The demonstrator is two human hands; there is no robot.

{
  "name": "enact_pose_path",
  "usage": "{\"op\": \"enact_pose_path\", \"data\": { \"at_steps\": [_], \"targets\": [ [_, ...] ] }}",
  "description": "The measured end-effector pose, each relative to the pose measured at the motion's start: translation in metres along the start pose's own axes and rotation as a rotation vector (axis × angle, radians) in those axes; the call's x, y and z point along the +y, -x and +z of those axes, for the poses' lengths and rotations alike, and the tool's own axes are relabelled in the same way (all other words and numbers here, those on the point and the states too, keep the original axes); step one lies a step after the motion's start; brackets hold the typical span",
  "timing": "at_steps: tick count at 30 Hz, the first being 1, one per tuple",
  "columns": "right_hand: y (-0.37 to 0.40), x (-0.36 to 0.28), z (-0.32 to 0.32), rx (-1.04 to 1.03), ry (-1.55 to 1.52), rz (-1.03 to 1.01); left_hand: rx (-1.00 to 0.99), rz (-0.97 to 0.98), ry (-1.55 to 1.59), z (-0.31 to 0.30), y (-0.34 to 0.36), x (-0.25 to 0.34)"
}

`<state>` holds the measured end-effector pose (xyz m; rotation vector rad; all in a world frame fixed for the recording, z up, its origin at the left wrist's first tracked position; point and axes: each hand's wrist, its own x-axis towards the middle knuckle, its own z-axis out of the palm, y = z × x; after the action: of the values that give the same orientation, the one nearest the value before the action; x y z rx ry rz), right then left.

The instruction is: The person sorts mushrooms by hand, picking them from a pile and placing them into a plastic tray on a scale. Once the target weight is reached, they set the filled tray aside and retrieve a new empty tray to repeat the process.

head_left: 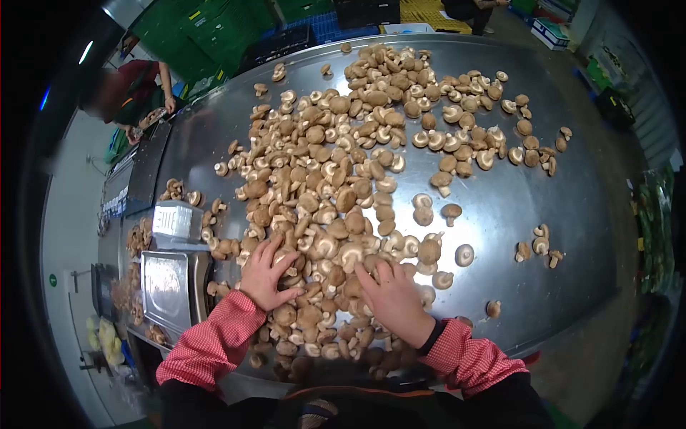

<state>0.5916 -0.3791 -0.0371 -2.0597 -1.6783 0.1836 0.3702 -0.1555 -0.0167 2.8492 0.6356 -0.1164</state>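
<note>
A large heap of brown shiitake mushrooms [311, 179] spreads over the steel table [486, 68], some caps up and some with pale undersides and stems showing. My left hand [266, 275] rests on the near left part of the heap, its fingers spread and touching mushrooms. To the right of it, my right hand [393, 297] lies over the near mushrooms with its fingers slightly apart and bent, the fingertips among the caps. Neither hand has a mushroom visibly lifted. Both forearms wear red checked sleeves, and a dark band circles the right wrist.
Left of the heap stands a scale with a metal pan [166, 286], and behind it a stack of clear plastic trays [177, 220]. Loose mushrooms [541, 243] lie toward the right edge. A person [136, 93] works at the far left. Green crates [193, 36] are stacked behind the table.
</note>
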Motion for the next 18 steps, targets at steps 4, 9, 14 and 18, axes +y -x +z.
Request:
{"op": "enact_pose_path", "data": {
  "at_steps": [4,9,14,18],
  "targets": [
    [0.014,-0.009,0.006,-0.103,-0.374,0.106,0.058,-0.025,0.013,0.005,0.036,0.007],
    [-0.035,0.014,0.003,0.161,-0.36,0.095,0.295,-0.104,0.139,0.005,0.047,0.006],
    [-0.092,0.028,-0.033,0.247,-0.455,0.23,0.314,-0.129,0.284,0.004,0.074,0.005],
    [-0.084,0.028,-0.004,0.064,-0.009,0.338,0.311,-0.184,0.265,0.017,0.11,-0.006]
  ]
}}
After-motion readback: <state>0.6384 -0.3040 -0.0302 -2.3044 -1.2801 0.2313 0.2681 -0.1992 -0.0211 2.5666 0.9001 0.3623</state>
